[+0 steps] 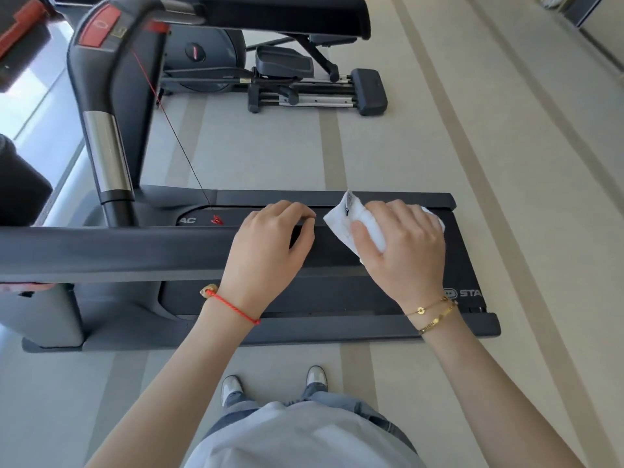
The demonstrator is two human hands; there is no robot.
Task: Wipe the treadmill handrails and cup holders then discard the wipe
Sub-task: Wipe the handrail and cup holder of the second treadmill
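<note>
Looking down, my left hand (270,244) curls over the dark handrail (111,248), gripping it. Just to its right, my right hand (405,244) clutches the white wipe (341,224), pressing it on the same handrail near its end. Below lies the treadmill deck (304,298); my shoes (233,388) stand beside it.

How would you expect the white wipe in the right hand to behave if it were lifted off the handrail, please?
The white wipe looks soft: it is bunched under the right hand, so it would probably droop. A loose corner sticks up, suggesting it is light. It seems likely to slide easily along the smooth handrail.
</note>
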